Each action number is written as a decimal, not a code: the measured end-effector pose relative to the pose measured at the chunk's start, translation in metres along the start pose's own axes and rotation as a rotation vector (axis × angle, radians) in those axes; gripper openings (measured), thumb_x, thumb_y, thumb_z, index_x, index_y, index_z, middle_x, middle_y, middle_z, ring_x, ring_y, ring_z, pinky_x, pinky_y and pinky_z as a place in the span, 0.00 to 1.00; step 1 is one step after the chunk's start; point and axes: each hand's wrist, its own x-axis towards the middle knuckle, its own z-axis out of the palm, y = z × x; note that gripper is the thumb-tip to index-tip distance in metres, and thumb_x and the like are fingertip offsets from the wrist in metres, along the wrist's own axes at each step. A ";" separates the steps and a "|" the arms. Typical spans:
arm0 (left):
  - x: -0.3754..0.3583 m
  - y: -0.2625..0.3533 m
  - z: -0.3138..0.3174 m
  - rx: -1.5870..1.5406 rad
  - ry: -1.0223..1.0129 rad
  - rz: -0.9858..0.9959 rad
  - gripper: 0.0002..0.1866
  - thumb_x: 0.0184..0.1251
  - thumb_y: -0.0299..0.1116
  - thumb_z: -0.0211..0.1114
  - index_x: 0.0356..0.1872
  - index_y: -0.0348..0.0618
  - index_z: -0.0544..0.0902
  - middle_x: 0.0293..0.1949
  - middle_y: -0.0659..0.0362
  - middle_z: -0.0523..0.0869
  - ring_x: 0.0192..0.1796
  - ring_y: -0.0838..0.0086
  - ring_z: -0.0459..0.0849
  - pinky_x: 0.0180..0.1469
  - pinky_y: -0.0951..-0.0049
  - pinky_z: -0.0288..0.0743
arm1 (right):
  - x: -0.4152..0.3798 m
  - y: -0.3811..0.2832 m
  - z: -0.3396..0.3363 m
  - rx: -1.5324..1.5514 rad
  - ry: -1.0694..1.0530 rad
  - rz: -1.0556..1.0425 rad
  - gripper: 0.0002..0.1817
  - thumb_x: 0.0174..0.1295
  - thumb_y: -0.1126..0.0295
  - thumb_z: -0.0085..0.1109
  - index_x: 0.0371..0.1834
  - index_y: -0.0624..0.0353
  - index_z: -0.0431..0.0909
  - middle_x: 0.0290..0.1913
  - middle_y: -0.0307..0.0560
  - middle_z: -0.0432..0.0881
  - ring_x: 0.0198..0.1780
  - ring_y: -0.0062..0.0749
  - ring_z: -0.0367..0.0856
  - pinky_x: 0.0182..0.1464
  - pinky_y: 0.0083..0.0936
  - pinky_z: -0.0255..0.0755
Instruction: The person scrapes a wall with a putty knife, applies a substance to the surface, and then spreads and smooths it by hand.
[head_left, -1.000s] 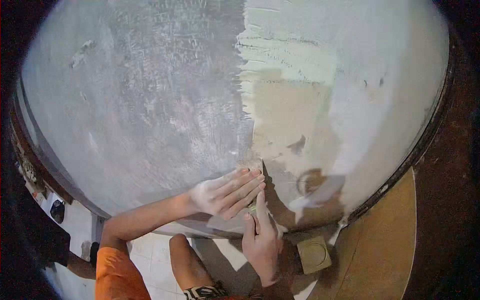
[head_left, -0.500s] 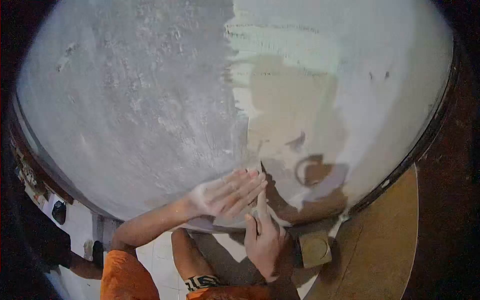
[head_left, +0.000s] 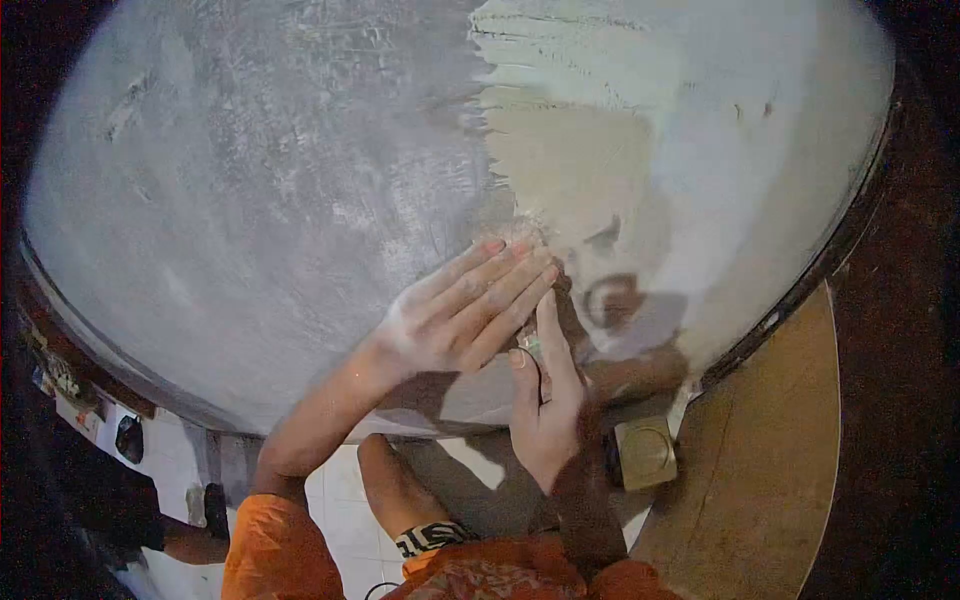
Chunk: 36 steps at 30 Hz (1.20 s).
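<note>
**Both hands climb the wall to the edge of the fresh coat**

Since the earlier frames both hands have travelled up the surface, away from the dark lower rim and toward the ragged vertical boundary where the two finishes meet.

The left hand point(head_left: 455, 315) lies open and flat, fingers together and stretched up and to the right, palm pressed on the rough grey plastered wall point(head_left: 250, 200). Its fingertips touch the boundary, right at the lower left corner of the smooth cream-beige coated patch point(head_left: 580, 160). The right hand point(head_left: 545, 410) sits just below and to the right of it, closed around a small pale tool point(head_left: 530, 350) whose shape is too hidden to make out; its forefinger is laid straight along the tool, pointing up at the same boundary. The two hands touch, or nearly touch, at the left hand's little finger.

The patch lies up and to the right of both hands, its long edge running roughly vertically. The right hand's fingertip is the nearer to the still-wet brown smears and ring mark point(head_left: 610, 300) beside it.

Lower right, a small square tan block point(head_left: 645, 452) sits near the right wrist, against a curved brown wooden board point(head_left: 770, 480). The person's orange sleeve point(head_left: 275, 550) and white floor tiles point(head_left: 330, 500) show below.
</note>
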 end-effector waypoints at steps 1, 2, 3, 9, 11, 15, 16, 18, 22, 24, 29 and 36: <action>0.002 -0.004 0.000 0.023 0.027 0.027 0.21 0.67 0.31 0.57 0.59 0.35 0.80 0.59 0.51 0.82 0.60 0.62 0.82 0.65 0.62 0.77 | 0.001 0.002 0.002 -0.033 0.019 -0.036 0.31 0.68 0.71 0.54 0.75 0.60 0.60 0.48 0.66 0.82 0.47 0.59 0.83 0.47 0.41 0.78; -0.001 -0.004 -0.001 0.029 0.031 0.029 0.21 0.67 0.31 0.57 0.59 0.35 0.80 0.59 0.51 0.82 0.60 0.62 0.82 0.65 0.62 0.77 | -0.004 0.003 0.003 -0.039 0.011 -0.014 0.31 0.68 0.71 0.54 0.75 0.61 0.60 0.49 0.66 0.82 0.47 0.59 0.83 0.48 0.41 0.77; -0.008 0.002 -0.002 0.005 0.003 0.035 0.21 0.66 0.31 0.58 0.59 0.35 0.80 0.59 0.51 0.82 0.60 0.63 0.82 0.65 0.62 0.77 | -0.010 0.003 0.005 -0.046 0.003 0.007 0.30 0.68 0.72 0.54 0.74 0.61 0.61 0.50 0.67 0.82 0.48 0.60 0.83 0.49 0.41 0.77; -0.028 0.010 0.013 0.005 0.021 0.081 0.19 0.64 0.32 0.61 0.56 0.40 0.83 0.56 0.55 0.85 0.57 0.67 0.84 0.62 0.65 0.80 | -0.017 -0.016 0.007 0.009 -0.022 0.111 0.27 0.68 0.75 0.51 0.71 0.68 0.64 0.60 0.70 0.75 0.61 0.58 0.78 0.56 0.37 0.75; -0.020 0.004 0.005 -0.021 0.003 0.071 0.20 0.64 0.31 0.61 0.57 0.38 0.81 0.57 0.54 0.84 0.58 0.66 0.84 0.62 0.66 0.80 | -0.018 -0.016 0.007 -0.005 0.032 0.080 0.27 0.68 0.74 0.52 0.71 0.67 0.64 0.60 0.70 0.76 0.60 0.58 0.78 0.55 0.37 0.76; -0.021 0.009 0.003 -0.048 -0.047 0.056 0.21 0.65 0.29 0.59 0.59 0.36 0.79 0.59 0.52 0.82 0.60 0.66 0.83 0.62 0.67 0.80 | -0.019 -0.007 0.008 -0.113 -0.006 0.086 0.29 0.68 0.72 0.55 0.73 0.60 0.65 0.36 0.60 0.85 0.36 0.51 0.86 0.38 0.36 0.78; -0.024 0.011 0.003 -0.033 -0.042 0.047 0.21 0.66 0.29 0.58 0.59 0.36 0.79 0.59 0.52 0.82 0.60 0.66 0.82 0.61 0.67 0.80 | -0.023 -0.002 0.014 -0.117 0.028 0.064 0.29 0.68 0.71 0.55 0.73 0.59 0.65 0.34 0.58 0.85 0.34 0.50 0.85 0.37 0.36 0.78; -0.029 0.011 0.007 0.018 -0.041 0.083 0.22 0.66 0.29 0.59 0.60 0.35 0.79 0.59 0.52 0.82 0.60 0.66 0.83 0.62 0.67 0.80 | -0.028 0.003 0.016 -0.137 0.090 -0.009 0.29 0.67 0.70 0.56 0.73 0.59 0.65 0.34 0.59 0.84 0.34 0.49 0.85 0.37 0.37 0.78; -0.017 0.000 0.008 0.003 0.018 0.056 0.22 0.64 0.29 0.60 0.61 0.36 0.79 0.58 0.52 0.82 0.59 0.65 0.83 0.62 0.65 0.79 | -0.007 -0.011 0.012 -0.121 0.030 0.037 0.29 0.67 0.70 0.56 0.72 0.59 0.65 0.35 0.60 0.84 0.36 0.51 0.85 0.38 0.37 0.78; -0.003 -0.007 -0.002 -0.090 0.032 -0.037 0.23 0.63 0.30 0.61 0.60 0.35 0.79 0.59 0.52 0.82 0.59 0.64 0.83 0.63 0.63 0.79 | 0.005 -0.015 0.010 0.005 0.063 0.014 0.28 0.68 0.70 0.54 0.73 0.60 0.65 0.38 0.61 0.85 0.38 0.53 0.85 0.40 0.38 0.78; -0.021 0.010 0.004 -0.059 -0.016 -0.016 0.22 0.65 0.30 0.58 0.61 0.37 0.79 0.61 0.53 0.81 0.60 0.66 0.82 0.65 0.63 0.78 | -0.009 -0.008 0.009 -0.023 0.080 -0.108 0.29 0.70 0.72 0.50 0.75 0.60 0.61 0.45 0.64 0.84 0.46 0.55 0.85 0.46 0.39 0.78; -0.003 -0.003 -0.004 -0.159 -0.017 -0.116 0.24 0.64 0.34 0.60 0.61 0.37 0.78 0.62 0.54 0.80 0.62 0.64 0.81 0.67 0.61 0.75 | 0.011 -0.010 0.007 0.007 0.121 -0.094 0.27 0.66 0.75 0.54 0.71 0.60 0.67 0.43 0.61 0.84 0.43 0.54 0.85 0.44 0.38 0.78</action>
